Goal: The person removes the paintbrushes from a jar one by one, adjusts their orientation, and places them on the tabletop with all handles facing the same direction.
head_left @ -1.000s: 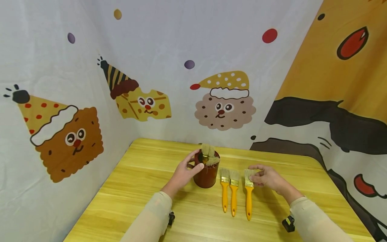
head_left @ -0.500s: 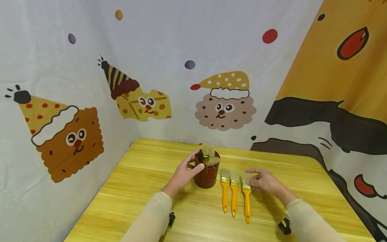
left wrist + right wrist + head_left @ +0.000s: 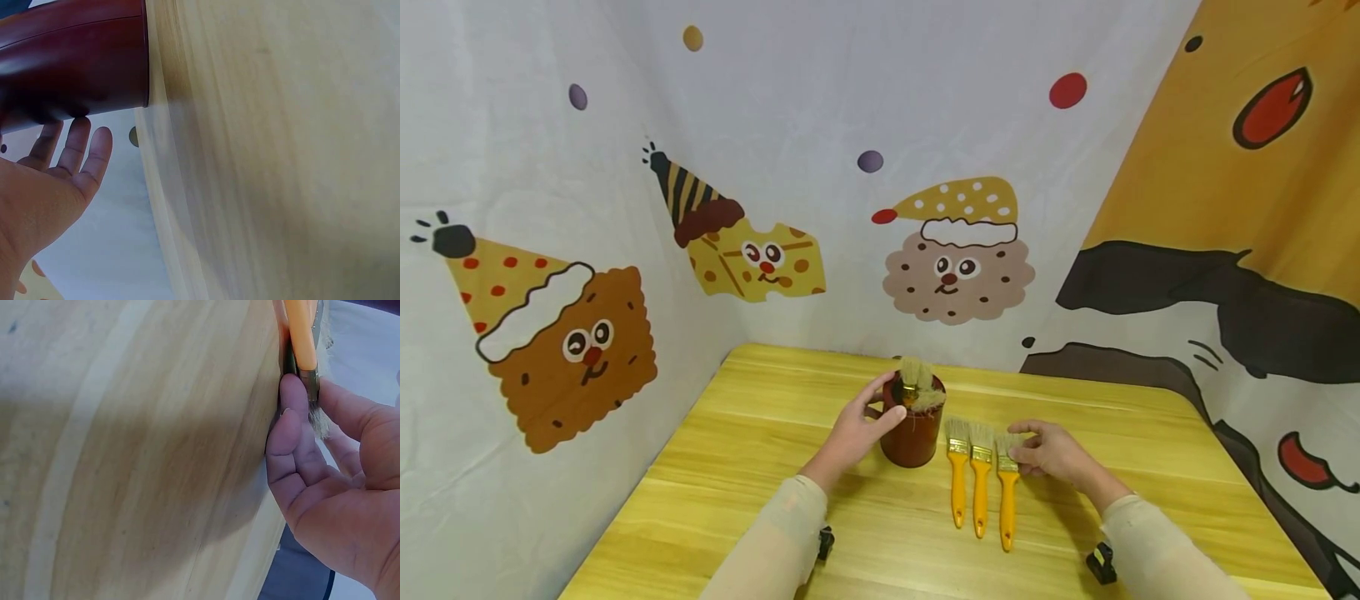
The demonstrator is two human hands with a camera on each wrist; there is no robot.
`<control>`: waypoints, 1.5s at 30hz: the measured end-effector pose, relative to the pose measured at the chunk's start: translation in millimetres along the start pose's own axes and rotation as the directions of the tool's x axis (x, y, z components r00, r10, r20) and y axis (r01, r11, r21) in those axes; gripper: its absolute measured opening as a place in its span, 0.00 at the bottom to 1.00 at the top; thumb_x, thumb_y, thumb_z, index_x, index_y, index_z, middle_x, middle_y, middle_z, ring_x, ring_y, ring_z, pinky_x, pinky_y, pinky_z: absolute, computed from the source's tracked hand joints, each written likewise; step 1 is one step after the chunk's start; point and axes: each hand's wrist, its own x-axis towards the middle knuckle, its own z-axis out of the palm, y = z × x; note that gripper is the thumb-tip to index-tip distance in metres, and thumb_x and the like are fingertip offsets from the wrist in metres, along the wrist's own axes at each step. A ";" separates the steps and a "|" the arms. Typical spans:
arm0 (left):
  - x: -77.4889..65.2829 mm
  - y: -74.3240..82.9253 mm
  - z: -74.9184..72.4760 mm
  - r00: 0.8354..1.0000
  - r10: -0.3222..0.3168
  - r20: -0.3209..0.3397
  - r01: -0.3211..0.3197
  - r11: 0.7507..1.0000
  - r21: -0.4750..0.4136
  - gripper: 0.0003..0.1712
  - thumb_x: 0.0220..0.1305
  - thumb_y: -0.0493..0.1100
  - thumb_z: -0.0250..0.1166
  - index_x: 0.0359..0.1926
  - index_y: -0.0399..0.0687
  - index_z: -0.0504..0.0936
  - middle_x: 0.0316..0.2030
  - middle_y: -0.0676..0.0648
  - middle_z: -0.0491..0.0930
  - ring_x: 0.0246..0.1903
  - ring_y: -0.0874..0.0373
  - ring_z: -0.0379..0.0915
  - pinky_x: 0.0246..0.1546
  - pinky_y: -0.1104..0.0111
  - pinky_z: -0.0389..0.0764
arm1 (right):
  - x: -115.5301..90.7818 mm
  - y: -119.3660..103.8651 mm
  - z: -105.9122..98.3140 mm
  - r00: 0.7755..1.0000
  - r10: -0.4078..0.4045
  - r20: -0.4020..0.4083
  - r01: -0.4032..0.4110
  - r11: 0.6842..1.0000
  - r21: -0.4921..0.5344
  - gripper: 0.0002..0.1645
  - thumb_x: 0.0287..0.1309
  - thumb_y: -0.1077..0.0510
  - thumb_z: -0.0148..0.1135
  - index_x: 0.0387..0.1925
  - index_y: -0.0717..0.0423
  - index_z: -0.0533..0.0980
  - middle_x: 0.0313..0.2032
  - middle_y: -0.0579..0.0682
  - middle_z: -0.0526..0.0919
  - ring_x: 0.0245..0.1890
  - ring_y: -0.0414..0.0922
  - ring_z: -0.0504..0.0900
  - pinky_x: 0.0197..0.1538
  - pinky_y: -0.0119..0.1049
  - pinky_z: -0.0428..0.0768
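Observation:
A dark red cylindrical cup (image 3: 912, 442) stands upright on the table, with brush bristles (image 3: 917, 372) sticking up out of it. My left hand (image 3: 852, 435) holds its left side, thumb near the front rim and fingers behind. The left wrist view shows several fingertips against the cup wall (image 3: 75, 69). Right of the cup lie three paintbrushes with yellow-orange handles: a left one (image 3: 958, 487), a middle one (image 3: 981, 492) and a right one (image 3: 1007, 504). My right hand (image 3: 1058, 457) pinches the right paintbrush near its metal band; the right wrist view shows thumb and fingers about that paintbrush (image 3: 302, 337).
The wooden table (image 3: 737, 475) runs back to a cloth wall (image 3: 820, 100) printed with cartoon figures. Its back edge lies just behind the cup. Black wrist devices hang below both sleeves.
My right hand has moved left and slightly nearer, bringing the right paintbrush beside the middle one, so the gap between them has narrowed. The left hand and cup have stayed put.

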 end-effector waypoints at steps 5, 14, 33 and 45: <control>-0.6 0.1 -0.2 1.000 -0.004 -0.002 0.004 1.000 0.006 0.37 0.73 0.63 0.68 0.77 0.89 0.64 0.69 0.46 0.76 0.53 0.45 0.78 0.53 0.54 0.82 | 1.9 0.5 0.8 1.000 -0.010 0.007 0.010 1.000 -0.016 0.34 0.73 0.57 0.69 0.74 0.64 0.70 0.44 0.58 0.87 0.36 0.48 0.87 0.41 0.45 0.86; -0.8 2.0 -0.4 1.000 -0.004 0.003 0.004 1.000 0.000 0.39 0.73 0.64 0.68 0.79 0.84 0.64 0.70 0.47 0.76 0.53 0.46 0.78 0.53 0.54 0.82 | 3.9 2.4 1.2 1.000 -0.012 0.013 0.012 1.000 -0.013 0.33 0.73 0.58 0.69 0.73 0.64 0.71 0.43 0.58 0.86 0.36 0.49 0.88 0.40 0.44 0.86; 1.2 -1.9 -0.7 1.000 0.001 0.005 -0.002 1.000 0.014 0.39 0.72 0.67 0.67 0.80 0.86 0.62 0.69 0.49 0.76 0.53 0.50 0.79 0.54 0.55 0.83 | 3.8 2.1 3.4 1.000 -0.015 -0.017 0.014 0.999 -0.051 0.32 0.72 0.58 0.70 0.72 0.63 0.73 0.49 0.58 0.84 0.35 0.47 0.85 0.39 0.42 0.85; 0.4 -1.6 -0.6 1.000 -0.001 0.000 0.001 1.000 0.017 0.41 0.72 0.67 0.67 0.81 0.81 0.62 0.69 0.49 0.76 0.53 0.50 0.78 0.53 0.55 0.83 | 3.6 4.3 2.2 1.000 -0.016 -0.020 0.015 0.998 -0.055 0.33 0.71 0.55 0.71 0.72 0.62 0.74 0.52 0.59 0.84 0.38 0.47 0.85 0.40 0.42 0.86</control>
